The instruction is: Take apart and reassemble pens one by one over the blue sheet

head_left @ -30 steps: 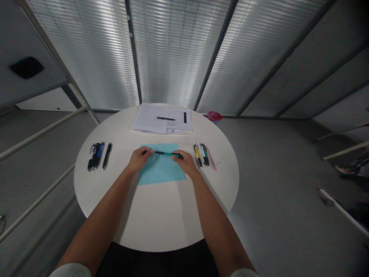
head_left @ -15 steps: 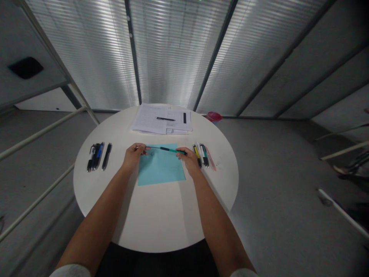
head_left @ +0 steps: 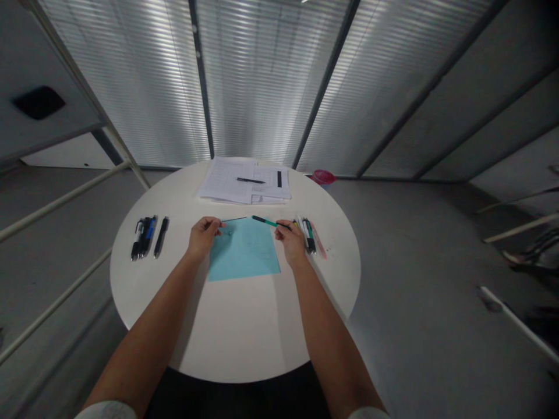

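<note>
We note the left hand (head_left: 202,237) over the far left corner of a light blue sheet (head_left: 243,251) and the right hand (head_left: 292,243) just by its far right corner, on the white round desk (head_left: 236,331). The left fingers (head_left: 215,222) form a narrow pinch on what looks like a thin black pen refill (head_left: 233,220), which runs rightward along the sheet's far edge. The right fingers (head_left: 283,225) pinch a teal-and-black pen barrel (head_left: 267,222), whose narrow end points left at the refill's end, with a small gap between them. The two pieces lie nearly in line. We judge that a light, even pinch suits the slender refill best, with both pieces kept level and aligned so that it does not bend. A group of pens (head_left: 144,235) lies well left of the left hand, and another group of pens (head_left: 308,235) lies just beside the right hand. Beyond the sheet lie stacked printed papers (head_left: 227,183), with a black pen (head_left: 251,180) on top.
</note>
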`<state>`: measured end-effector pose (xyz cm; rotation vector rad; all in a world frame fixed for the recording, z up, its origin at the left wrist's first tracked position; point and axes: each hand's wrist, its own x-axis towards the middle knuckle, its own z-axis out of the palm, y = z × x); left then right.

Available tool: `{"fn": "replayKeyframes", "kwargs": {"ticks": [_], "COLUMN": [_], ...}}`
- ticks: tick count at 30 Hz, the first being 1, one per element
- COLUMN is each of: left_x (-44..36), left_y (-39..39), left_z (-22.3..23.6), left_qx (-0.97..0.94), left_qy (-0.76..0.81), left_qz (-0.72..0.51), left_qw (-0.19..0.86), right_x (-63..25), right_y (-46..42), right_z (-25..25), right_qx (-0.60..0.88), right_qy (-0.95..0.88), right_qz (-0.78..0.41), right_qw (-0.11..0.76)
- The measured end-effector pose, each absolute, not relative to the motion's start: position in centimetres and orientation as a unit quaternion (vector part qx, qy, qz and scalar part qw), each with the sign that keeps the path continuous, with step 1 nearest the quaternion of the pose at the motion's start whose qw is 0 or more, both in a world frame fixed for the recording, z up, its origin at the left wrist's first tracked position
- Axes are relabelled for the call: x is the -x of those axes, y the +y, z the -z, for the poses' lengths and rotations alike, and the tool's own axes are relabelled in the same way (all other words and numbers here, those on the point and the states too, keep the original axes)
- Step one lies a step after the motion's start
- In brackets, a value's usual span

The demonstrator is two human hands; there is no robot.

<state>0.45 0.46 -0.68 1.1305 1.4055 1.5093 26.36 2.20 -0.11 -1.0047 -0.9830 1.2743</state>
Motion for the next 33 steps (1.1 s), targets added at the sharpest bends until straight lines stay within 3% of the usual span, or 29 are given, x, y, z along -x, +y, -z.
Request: {"fn": "replayKeyframes", "kwargs": {"ticks": [27, 33], "left_x": [-1.3, -1.4], "left_y": [0.0, -0.2], "left_z": [-0.2, -0.5], "left_qx": [-0.494, -0.507], "left_qy": [0.553, 0.535], "left_qz": [-0.532, -0.53], "left_qw": [0.409, 0.419], "right_x": [-25.8, -24.8], "right_y": [2.2, 1.9], "right_z": [0.2, 0.3], "right_qx": [0.487, 0.467], "right_qy": [-0.474, -0.432], "right_qz": [-0.452, -0.524], "right_qw": [0.578, 0.566]}}
